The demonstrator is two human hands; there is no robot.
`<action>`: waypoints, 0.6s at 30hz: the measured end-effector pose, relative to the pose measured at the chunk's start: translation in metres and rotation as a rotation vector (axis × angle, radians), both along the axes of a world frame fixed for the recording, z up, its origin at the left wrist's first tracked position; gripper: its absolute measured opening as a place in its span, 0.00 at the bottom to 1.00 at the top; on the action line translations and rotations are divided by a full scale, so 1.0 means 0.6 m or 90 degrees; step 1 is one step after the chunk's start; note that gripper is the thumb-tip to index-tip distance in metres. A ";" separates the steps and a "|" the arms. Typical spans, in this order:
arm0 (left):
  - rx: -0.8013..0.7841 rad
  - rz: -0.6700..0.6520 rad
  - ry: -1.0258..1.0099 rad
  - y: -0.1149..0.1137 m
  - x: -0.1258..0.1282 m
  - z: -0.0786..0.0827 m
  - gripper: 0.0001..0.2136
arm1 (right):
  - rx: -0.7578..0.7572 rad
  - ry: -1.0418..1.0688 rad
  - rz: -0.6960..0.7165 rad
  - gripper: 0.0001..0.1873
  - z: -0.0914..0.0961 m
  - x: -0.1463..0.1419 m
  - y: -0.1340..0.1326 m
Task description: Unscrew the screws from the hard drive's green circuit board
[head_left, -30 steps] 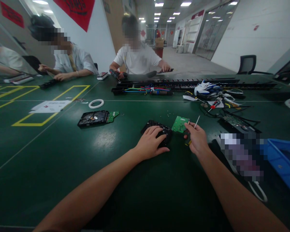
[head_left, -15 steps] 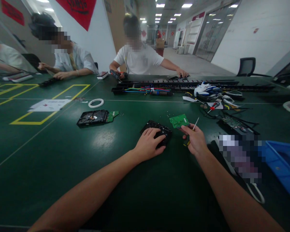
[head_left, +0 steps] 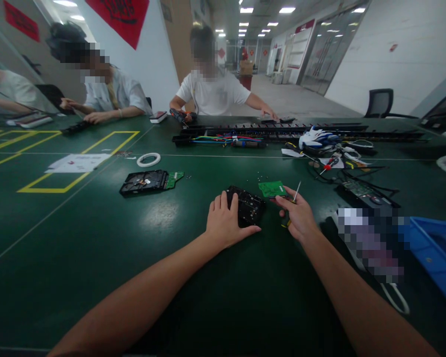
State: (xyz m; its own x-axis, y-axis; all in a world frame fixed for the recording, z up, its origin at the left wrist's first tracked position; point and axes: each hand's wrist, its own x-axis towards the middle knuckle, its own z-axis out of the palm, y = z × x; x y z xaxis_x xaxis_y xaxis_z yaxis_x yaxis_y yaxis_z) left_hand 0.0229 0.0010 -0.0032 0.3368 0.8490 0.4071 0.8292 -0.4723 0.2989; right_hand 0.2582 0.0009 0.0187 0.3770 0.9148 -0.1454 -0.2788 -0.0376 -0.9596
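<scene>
My left hand (head_left: 225, 218) lies spread against the left side of a black hard drive (head_left: 250, 207) on the table. Its fingers stretch over the drive's left edge and its thumb points right along the near edge. Just right of the drive, my right hand (head_left: 300, 215) is closed, pinching a green circuit board (head_left: 272, 188) by its near edge between thumb and fingers. The same hand also keeps a screwdriver (head_left: 297, 190), its shaft pointing up and a bit of yellow handle below the fingers. Several tiny screws (head_left: 259, 177) are scattered beyond the board.
Another hard drive (head_left: 143, 182) with a green board at its end lies left. A white ring (head_left: 148, 159) and papers (head_left: 78, 162) lie farther back. Right are a blue bin (head_left: 431, 238), a circuit assembly (head_left: 369, 192), cables and gloves (head_left: 315, 138). Co-workers (head_left: 215, 89) sit across the green table.
My left hand has shifted left on the hard drive, fingers straighter and thumb spread, exposing more of the drive. The circuit board in my right hand has moved slightly left and tilted flatter.
</scene>
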 end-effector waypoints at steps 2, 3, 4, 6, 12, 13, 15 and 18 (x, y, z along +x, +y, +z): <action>0.019 0.009 -0.026 -0.003 0.010 -0.003 0.59 | 0.000 -0.014 0.007 0.31 0.000 -0.002 -0.001; 0.021 0.016 -0.032 -0.005 0.016 -0.005 0.59 | -0.002 -0.020 0.010 0.31 -0.001 -0.004 -0.002; 0.017 0.024 -0.029 -0.006 0.021 -0.007 0.59 | -0.003 -0.024 0.015 0.31 0.000 -0.005 -0.002; 0.000 0.042 -0.010 -0.006 0.027 -0.010 0.59 | -0.002 -0.023 0.028 0.30 0.000 -0.009 -0.003; -0.025 -0.041 0.060 0.025 0.000 -0.008 0.56 | -0.005 0.006 0.056 0.25 0.006 -0.010 -0.005; -0.031 -0.083 0.075 0.034 -0.011 -0.005 0.56 | -0.005 0.008 0.054 0.24 0.007 -0.009 -0.005; -0.037 -0.140 0.086 0.050 -0.034 -0.001 0.57 | -0.008 0.008 0.048 0.24 0.009 -0.007 -0.005; -0.031 -0.100 0.056 0.063 -0.060 0.002 0.59 | -0.020 0.011 0.043 0.23 0.010 -0.005 -0.006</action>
State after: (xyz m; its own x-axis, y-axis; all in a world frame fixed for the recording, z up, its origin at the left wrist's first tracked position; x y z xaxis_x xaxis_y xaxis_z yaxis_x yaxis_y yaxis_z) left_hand -0.0132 0.0389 -0.0017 0.4990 0.8012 0.3303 0.7704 -0.5846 0.2543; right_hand 0.2555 -0.0029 0.0244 0.3115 0.9329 -0.1809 -0.2912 -0.0875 -0.9526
